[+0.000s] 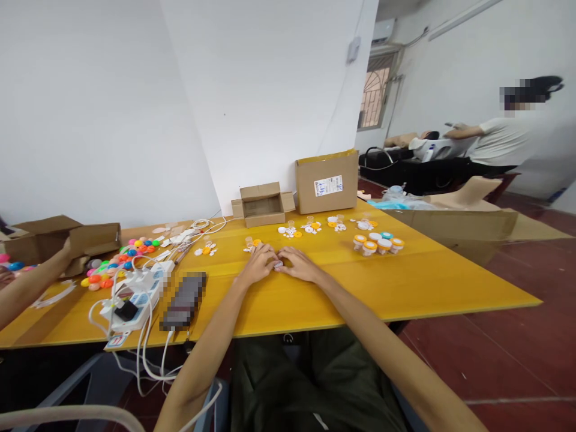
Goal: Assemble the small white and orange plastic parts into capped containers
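Both my hands rest together on the yellow table point(405, 288) near its middle. My left hand point(260, 264) and my right hand point(299, 264) have curled fingers that pinch a small whitish piece point(279, 263) between them. Just beyond them lie little groups of small white and orange caps and clear parts point(310, 227). Several small capped jars point(378, 243) with orange and teal lids stand to the right of my hands.
A small open cardboard box point(263, 205) and a larger closed carton point(327, 181) sit at the table's far edge. Coloured balls point(117, 264), a white power strip with cables point(135, 294) and a dark phone point(183, 300) lie left. Another person's arm point(31, 285) reaches to a box at far left; someone else stands at back right.
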Demonstrator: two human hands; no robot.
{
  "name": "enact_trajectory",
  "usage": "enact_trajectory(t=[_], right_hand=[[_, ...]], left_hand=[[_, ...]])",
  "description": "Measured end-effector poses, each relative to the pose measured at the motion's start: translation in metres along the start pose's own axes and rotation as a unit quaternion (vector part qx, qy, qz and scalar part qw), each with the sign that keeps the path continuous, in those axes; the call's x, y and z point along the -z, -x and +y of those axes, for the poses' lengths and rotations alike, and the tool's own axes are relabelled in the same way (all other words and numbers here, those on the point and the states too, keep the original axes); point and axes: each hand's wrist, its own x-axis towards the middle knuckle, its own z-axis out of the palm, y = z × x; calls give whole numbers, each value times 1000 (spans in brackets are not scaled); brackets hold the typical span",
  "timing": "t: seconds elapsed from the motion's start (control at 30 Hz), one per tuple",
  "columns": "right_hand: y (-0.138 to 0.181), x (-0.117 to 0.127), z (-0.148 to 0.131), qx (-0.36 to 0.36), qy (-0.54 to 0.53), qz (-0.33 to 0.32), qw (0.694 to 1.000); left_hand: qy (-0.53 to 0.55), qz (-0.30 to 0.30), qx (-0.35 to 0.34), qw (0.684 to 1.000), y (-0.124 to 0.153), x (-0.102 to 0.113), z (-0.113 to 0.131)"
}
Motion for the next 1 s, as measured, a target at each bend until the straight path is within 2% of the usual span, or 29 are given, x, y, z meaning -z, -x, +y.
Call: enact_trajectory(t=[0.5, 1.0], right_hand=[[0, 2, -3, 6, -4, -1, 1000], [0, 1, 0, 6, 0, -1, 1000]], left_hand=[[-16, -20, -15, 1000, 0, 3, 3], [-28, -16, -30, 999, 0, 3, 5]])
